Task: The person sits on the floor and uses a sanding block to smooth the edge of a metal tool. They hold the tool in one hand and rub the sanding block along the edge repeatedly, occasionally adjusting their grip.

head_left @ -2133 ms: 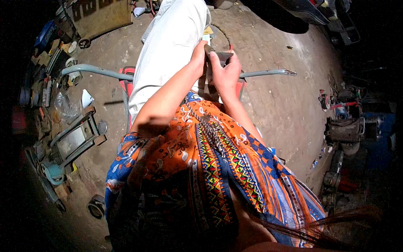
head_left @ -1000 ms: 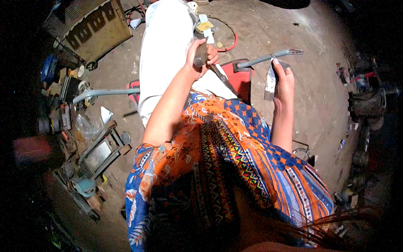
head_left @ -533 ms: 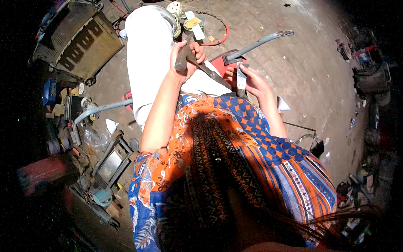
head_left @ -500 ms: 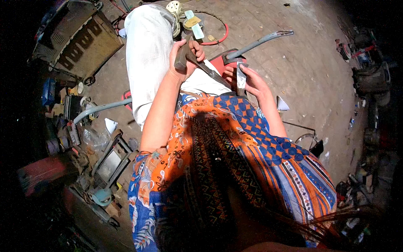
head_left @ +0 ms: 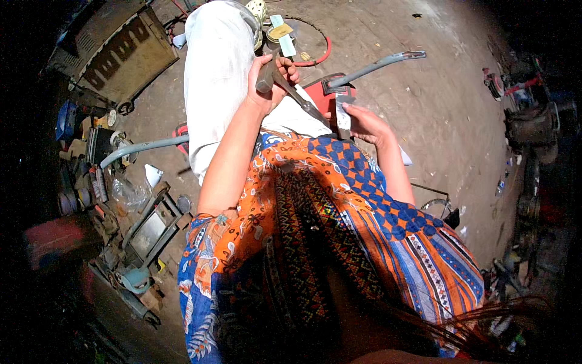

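Note:
My left hand point(head_left: 259, 97) is wrapped around a hammer point(head_left: 295, 93) close to its dark cylindrical head. The hammer's handle slopes down to the right across my white-trousered lap. On the right, my right hand point(head_left: 368, 125) pinches a flat silvery-grey strip point(head_left: 343, 116) upright, thumb on its face. What the strip is made of I cannot tell. Its lower end sits near my patterned shirt point(head_left: 364, 164), and the hammer's handle end lies just left of it. Most of the right fingers are hidden behind the strip.
Grey-blue bent metal tubes with red parts stick out on the right point(head_left: 379, 65) and left point(head_left: 145, 147) of my legs. A red hose point(head_left: 324, 53) curls beside a round tin point(head_left: 280, 31). Tools and scrap crowd the left floor; a slatted panel point(head_left: 130, 64) stands at upper left.
My right hand has lowered slightly and the strip has turned, showing more of its flat face. The left hand keeps its hold on the hammer, nearly unmoved.

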A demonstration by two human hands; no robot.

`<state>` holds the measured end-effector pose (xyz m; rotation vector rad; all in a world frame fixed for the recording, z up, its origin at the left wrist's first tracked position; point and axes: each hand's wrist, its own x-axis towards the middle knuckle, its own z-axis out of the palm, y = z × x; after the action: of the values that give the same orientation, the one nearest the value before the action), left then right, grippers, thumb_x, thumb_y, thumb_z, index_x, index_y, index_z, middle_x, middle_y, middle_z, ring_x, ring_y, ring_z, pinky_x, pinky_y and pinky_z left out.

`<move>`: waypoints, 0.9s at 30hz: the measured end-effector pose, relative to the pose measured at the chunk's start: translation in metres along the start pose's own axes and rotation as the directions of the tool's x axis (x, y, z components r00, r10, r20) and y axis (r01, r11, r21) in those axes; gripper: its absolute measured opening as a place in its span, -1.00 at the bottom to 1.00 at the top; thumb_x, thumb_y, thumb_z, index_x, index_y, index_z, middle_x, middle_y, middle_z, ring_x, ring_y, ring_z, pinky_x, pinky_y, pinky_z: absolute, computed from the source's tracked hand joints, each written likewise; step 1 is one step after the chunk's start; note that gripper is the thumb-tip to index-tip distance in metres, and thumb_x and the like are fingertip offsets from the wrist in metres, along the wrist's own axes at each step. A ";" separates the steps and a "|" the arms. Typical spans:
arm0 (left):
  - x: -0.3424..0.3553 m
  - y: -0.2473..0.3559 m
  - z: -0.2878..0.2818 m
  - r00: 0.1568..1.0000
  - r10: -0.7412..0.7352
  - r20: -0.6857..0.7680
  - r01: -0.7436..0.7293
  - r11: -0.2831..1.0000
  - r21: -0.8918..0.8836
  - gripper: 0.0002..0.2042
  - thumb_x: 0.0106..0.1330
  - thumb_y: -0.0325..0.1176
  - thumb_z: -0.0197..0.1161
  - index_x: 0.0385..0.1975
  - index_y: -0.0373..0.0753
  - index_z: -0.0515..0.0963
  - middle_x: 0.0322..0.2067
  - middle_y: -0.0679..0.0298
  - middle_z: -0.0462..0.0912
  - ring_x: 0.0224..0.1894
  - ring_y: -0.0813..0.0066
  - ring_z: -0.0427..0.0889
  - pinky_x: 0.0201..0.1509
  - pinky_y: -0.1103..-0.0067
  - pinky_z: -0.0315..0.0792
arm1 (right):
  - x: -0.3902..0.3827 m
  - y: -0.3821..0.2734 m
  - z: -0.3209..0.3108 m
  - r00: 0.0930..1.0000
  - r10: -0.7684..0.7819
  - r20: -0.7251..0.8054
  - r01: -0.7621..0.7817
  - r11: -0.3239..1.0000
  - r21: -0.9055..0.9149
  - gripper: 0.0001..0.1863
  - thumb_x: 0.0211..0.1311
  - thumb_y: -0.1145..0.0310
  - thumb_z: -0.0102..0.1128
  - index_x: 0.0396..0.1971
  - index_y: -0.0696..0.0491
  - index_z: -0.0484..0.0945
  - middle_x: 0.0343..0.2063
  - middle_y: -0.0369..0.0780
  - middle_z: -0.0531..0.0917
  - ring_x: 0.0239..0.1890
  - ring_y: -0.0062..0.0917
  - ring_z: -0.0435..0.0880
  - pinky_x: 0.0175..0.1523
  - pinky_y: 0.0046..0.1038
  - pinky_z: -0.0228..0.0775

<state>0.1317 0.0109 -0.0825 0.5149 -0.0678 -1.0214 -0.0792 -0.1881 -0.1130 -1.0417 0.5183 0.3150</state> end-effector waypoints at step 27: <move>-0.008 -0.004 -0.004 0.991 -0.069 0.116 0.094 0.967 -0.235 -0.48 0.36 0.04 0.01 -0.14 -0.43 0.45 -0.32 0.07 0.51 -0.10 0.15 0.47 0.16 0.30 0.37 | -0.137 -0.086 0.037 0.777 -0.625 -0.072 0.619 0.780 -0.095 -0.56 0.45 0.19 -0.05 0.08 0.26 0.43 -0.01 0.00 0.61 0.05 -0.29 0.59 0.16 -0.16 0.41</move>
<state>0.1252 0.0169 -0.0862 0.2436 -0.0181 -1.1206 -0.1430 -0.1972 0.0406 -1.2385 0.2232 -0.3191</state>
